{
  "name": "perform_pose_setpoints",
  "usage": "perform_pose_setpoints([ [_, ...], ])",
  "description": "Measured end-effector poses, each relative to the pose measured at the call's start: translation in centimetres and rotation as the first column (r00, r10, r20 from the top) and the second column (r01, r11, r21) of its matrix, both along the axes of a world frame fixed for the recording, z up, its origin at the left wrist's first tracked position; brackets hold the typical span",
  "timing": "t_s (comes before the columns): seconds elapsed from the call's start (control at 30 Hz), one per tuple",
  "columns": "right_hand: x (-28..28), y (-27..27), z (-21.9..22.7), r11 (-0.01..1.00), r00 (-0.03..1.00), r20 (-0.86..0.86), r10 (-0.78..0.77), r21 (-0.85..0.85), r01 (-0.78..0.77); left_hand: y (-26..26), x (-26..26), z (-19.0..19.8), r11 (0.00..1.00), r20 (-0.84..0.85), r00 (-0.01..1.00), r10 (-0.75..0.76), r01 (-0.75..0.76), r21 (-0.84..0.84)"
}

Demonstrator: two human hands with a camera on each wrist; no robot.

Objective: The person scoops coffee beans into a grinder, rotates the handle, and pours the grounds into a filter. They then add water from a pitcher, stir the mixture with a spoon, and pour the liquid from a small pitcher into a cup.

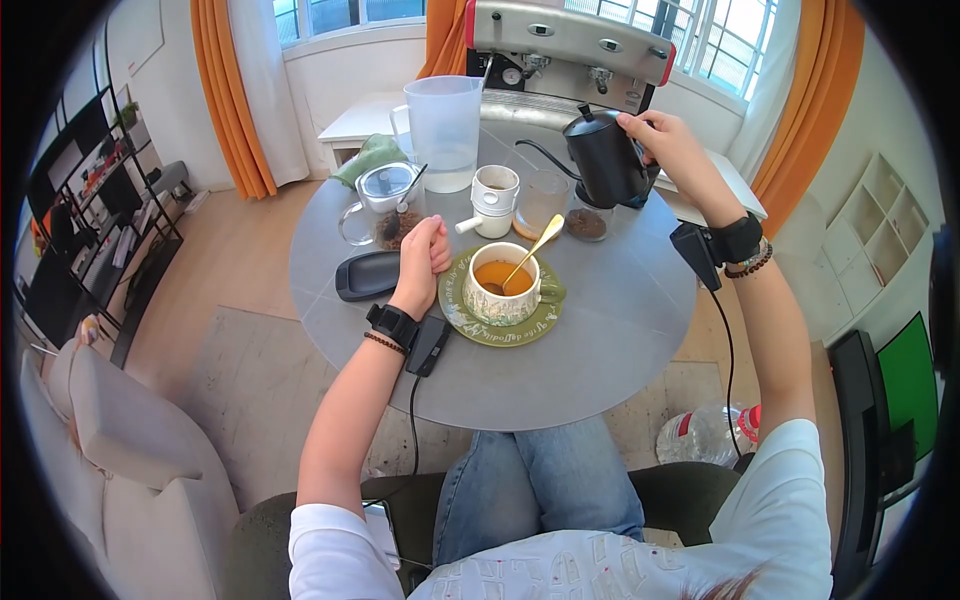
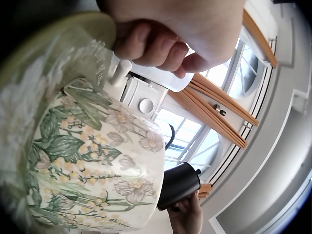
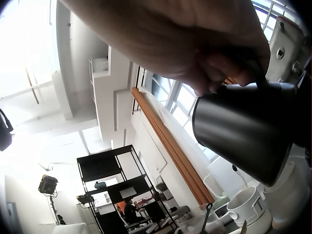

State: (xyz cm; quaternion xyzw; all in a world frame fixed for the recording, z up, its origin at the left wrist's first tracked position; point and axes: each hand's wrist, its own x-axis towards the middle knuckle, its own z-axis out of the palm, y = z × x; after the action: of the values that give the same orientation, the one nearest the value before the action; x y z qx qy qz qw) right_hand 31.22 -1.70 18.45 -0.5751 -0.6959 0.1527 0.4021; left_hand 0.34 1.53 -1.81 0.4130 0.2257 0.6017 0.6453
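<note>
Beyond the cup (image 1: 500, 303) and to its right, the right hand (image 1: 668, 145) grasps the kettle (image 1: 606, 158); a careless leftward swing could knock it into the glass (image 1: 541, 192) standing behind the cup. The left hand (image 1: 424, 258), fingers clenched with nothing visible in them, is just left of the cup, so a sideways jerk might jolt it, slopping its drink (image 1: 490, 271) or flipping out the spoon (image 1: 547, 235) leaning over its rim.

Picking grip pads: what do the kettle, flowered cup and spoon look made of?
Kettle: probably coated metal, satin black, from its even colour and soft highlights.
Flowered cup: likely glazed ceramic, from its smooth cream wall and printed flowers.
Spoon: likely metal, polished gold, from its bright gleam; plating unclear.
</note>
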Motion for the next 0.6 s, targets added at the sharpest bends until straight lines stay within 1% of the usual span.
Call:
perform_pose_setpoints([
  [0.03, 0.0, 0.0, 0.0, 1.000, 1.000, 0.003, 0.000, 0.001, 0.000, 0.0, 0.0, 0.0, 1.000, -0.001, 1.000, 0.001, -0.001, 0.000],
  [0.2, -0.6, -0.6, -0.6, 0.997, 0.986, -0.152, 0.068, -0.023, -0.072, 0.0, -0.1, 0.1, 1.000, -0.001, 1.000, 0.000, 0.000, -0.002],
  [0.33, 0.4, 0.2, -1.0, 0.993, 0.964, -0.242, 0.114, 0.008, -0.115, 0.0, 0.0, 0.0, 1.000, 0.009, 1.000, -0.006, 0.007, -0.009],
  [0.43, 0.3, -0.4, -0.9, 0.996, 0.949, -0.304, 0.086, 0.054, -0.073, 0.0, -0.1, 0.1, 1.000, -0.018, 1.000, -0.011, 0.011, 0.000],
  [0.6, 1.0, -0.2, -1.5, 0.985, 0.846, -0.507, 0.162, 0.129, -0.111, 0.1, 0.0, 0.0, 1.000, 0.001, 1.000, 0.000, 0.000, -0.013],
])
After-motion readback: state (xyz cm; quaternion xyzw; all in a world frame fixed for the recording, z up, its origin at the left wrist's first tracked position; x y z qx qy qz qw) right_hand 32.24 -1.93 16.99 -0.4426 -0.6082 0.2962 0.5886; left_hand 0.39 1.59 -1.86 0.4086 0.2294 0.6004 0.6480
